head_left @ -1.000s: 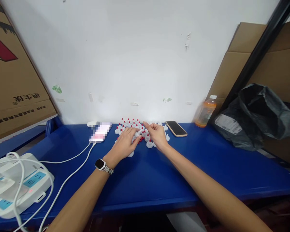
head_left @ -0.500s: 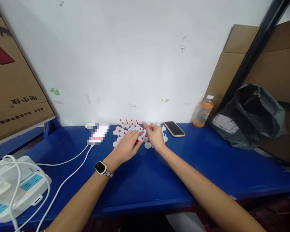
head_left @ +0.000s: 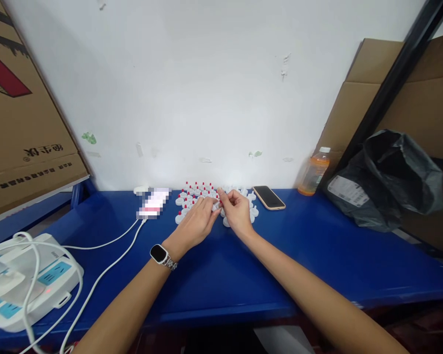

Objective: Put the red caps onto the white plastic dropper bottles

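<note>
Assembly step, seemingly in hand: left hand (head_left: 197, 223) and right hand (head_left: 238, 212) pinch one small white cap (head_left: 217, 206) together above red-tipped caps (head_left: 195, 192) on blue bench (head_left: 221, 275); next needs fine alignment.

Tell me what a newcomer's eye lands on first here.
Both hands, left hand and right hand, meet mid-table over a cluster of white caps with red tips on the bright blue table. A black bag sits far right, a power strip near left.
</note>
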`<act>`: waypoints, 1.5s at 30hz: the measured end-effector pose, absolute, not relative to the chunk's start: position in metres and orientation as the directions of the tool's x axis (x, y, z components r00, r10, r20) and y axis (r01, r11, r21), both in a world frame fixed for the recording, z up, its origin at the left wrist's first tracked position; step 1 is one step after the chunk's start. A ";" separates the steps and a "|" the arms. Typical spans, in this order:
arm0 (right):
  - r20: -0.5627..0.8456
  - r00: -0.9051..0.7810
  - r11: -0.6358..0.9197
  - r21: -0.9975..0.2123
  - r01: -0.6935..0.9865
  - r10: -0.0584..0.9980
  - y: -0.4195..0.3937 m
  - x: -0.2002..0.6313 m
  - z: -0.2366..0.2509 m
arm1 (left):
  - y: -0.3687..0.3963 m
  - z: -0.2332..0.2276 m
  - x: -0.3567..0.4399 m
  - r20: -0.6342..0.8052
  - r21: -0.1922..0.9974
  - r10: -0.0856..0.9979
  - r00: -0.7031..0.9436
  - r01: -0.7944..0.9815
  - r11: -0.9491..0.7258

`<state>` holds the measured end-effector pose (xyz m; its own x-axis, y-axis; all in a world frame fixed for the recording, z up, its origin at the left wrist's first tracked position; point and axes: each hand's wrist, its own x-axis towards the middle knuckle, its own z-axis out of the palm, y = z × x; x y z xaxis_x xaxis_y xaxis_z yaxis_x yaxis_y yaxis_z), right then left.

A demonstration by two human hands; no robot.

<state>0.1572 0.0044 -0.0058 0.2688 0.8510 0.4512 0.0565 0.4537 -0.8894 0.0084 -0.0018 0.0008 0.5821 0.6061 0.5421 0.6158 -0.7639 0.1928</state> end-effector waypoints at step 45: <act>0.185 -0.205 0.274 -0.562 0.780 0.961 0.101 0.235 0.010 | 0.018 -0.005 0.008 0.542 0.337 0.665 0.514 0.592 -0.732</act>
